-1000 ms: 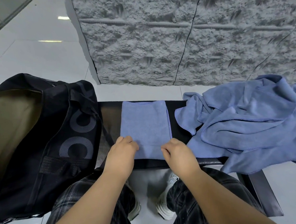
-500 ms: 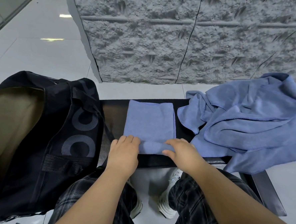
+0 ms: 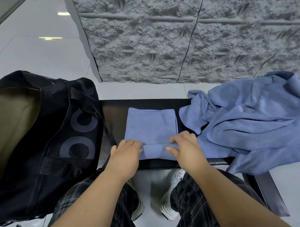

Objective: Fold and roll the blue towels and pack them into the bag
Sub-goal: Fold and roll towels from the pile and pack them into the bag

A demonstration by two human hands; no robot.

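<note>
Hands | left [image 3: 126, 152], right [image 3: 184, 146]: fingers curled, gripping folded towel's [image 3: 151, 125] rolled near edge

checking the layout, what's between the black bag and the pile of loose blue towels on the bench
In the head view, the folded towel, with both hands rolling its near end, lies on the bench between the bag and the pile.

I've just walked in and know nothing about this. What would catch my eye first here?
Two bare hands, the left hand and the right hand, rolling up the near edge of a folded blue towel on a black bench. To the right lies a rumpled heap of blue towels, spilling over the bench's edge. On the left, a big black bag gapes open, showing its olive lining.
</note>
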